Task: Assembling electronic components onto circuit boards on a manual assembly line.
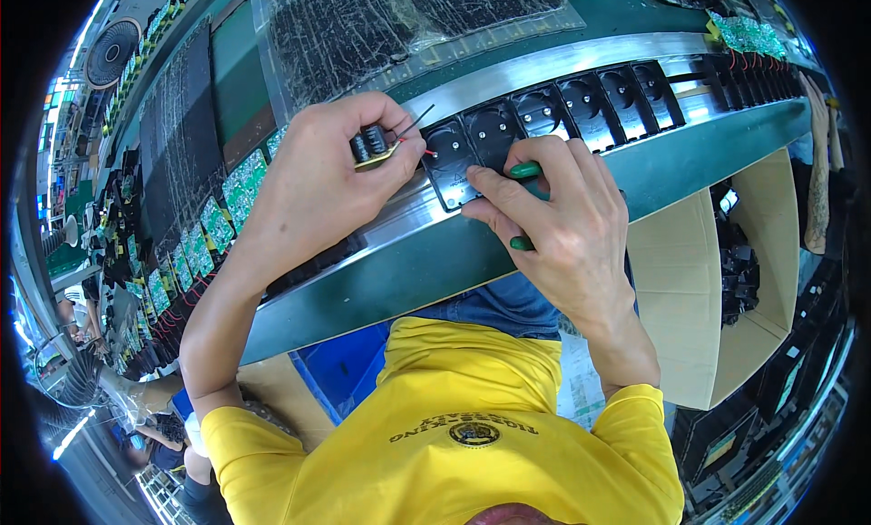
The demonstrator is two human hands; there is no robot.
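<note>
My left hand (327, 166) pinches a small circuit board (372, 144) that carries black cylindrical capacitors. A red wire and a dark wire stick out from it toward the right. Just beside it, at the left end of a row, lies a black plastic case (449, 173) with round recesses and a screw. Over this case, my right hand (572, 216) has its thumb and index fingertips at the case's right edge. Tucked in that hand is a green-handled tool (524, 170); its working end is hidden, so its exact kind does not show.
More black cases (590, 112) continue rightward along a metal rail (399, 221) on the green bench (363, 294). Green circuit boards (218, 224) line the left side. An open cardboard box (676, 298) with black parts stands at the right, near another person's arm (818, 180).
</note>
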